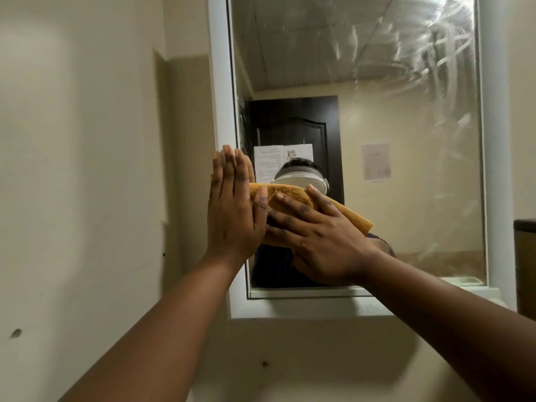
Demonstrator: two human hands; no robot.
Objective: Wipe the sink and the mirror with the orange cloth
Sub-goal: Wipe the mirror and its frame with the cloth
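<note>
The white-framed mirror [406, 140] hangs on the wall ahead, with wet streaks across its upper right glass. The orange cloth [293, 194] lies flat against the lower left of the glass. My right hand [322, 242] presses on the cloth with its fingers spread and straight. My left hand [235, 210] is flat and upright at the mirror's left frame edge, its thumb touching the cloth's left end. The sink is out of view.
A cream wall [81, 169] fills the left side and the area below the mirror. A dark brown object [525, 265] stands at the right edge beside the frame. The mirror reflects a dark door with papers and a person.
</note>
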